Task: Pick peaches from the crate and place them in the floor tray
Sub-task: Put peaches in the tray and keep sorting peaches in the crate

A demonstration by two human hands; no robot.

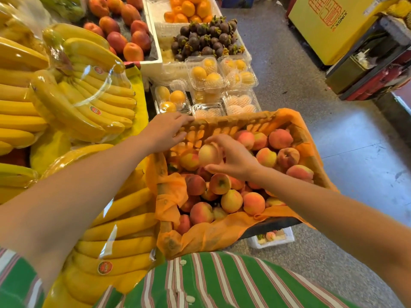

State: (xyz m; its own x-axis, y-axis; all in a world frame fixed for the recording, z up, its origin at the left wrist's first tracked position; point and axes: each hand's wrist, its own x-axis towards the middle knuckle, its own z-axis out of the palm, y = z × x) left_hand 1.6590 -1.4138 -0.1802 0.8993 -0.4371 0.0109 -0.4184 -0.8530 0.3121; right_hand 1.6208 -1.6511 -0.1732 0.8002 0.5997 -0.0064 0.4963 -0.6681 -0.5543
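Observation:
An orange-lined crate (287, 121) full of peaches (231, 200) sits tilted in front of me. My right hand (233, 158) is closed around one pale yellow-pink peach (208, 154), held just above the pile at the crate's far left side. My left hand (165, 130) grips the crate's far left rim. On the floor below the crate's near right corner, a white tray (287, 237) shows partly, with a peach (270, 236) inside it.
Wrapped banana bunches (84, 96) fill the stand to my left. Clear boxes of yellow fruit (204, 72), mangosteens (206, 38) and nectarines (124, 25) lie beyond the crate. Grey floor (333, 130) opens to the right, with a yellow cabinet (329, 25) farther off.

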